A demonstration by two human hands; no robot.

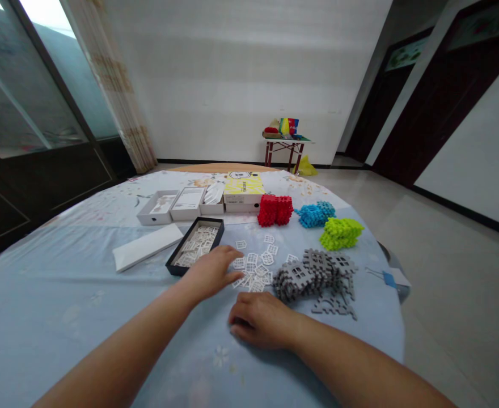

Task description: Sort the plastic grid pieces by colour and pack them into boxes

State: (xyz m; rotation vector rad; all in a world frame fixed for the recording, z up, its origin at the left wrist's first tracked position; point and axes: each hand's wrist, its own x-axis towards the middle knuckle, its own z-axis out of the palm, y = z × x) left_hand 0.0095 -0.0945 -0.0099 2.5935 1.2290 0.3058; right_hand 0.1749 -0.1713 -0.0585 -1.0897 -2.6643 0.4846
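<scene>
My left hand (212,271) lies palm down on the light blue tablecloth (62,294), fingers stretched toward several small white square pieces (256,266) scattered in front of it, beside a black tray (177,266) filled with more white pieces. My right hand (260,324) rests on the cloth nearer to me with its fingers curled under; nothing shows in it. Just beyond it lies a grey heap of interlocking pieces (313,272).
Red (275,209), blue (316,214) and lime-green (341,233) block clusters stand farther back. A white lid (147,246), open white boxes (177,205) and a yellow box (244,187) lie at the back left. The table's edge curves away at the right, above bare floor. A small table (284,144) stands by the wall.
</scene>
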